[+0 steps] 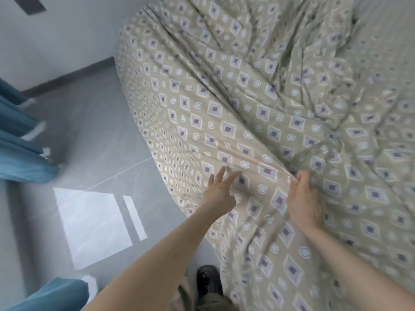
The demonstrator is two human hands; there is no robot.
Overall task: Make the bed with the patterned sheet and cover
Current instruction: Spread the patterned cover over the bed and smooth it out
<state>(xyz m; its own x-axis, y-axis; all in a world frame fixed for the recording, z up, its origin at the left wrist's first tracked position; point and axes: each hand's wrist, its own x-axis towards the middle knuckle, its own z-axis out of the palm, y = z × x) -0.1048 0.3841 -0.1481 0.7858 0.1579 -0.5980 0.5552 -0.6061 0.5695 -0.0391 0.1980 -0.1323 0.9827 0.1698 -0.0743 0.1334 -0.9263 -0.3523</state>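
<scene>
1. Spreading looked half done: the patterned cover (224,108) lay rumpled over the bed, its left edge hanging toward the floor (89,131).
2. Right hand (303,198) gripped a bunched fold; left hand (221,191) fingers (231,176) were spread wide, just reaching the fabric.
3. Left to do, by my judgement: pulling the creases flat. The sheet could not be told apart.

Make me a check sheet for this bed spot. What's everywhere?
Surface: hidden under the cover.
Job's things: cover wrinkled, bunched toward the right, draping down at the near edge.
Clutter: nothing seen.
Hands: left hand open, fingers straight at the cover; right hand pinches a fold of it.
Cables: nothing seen.
Surroundings: grey floor with a sun patch, blue curtains, wall, black shoe.
</scene>
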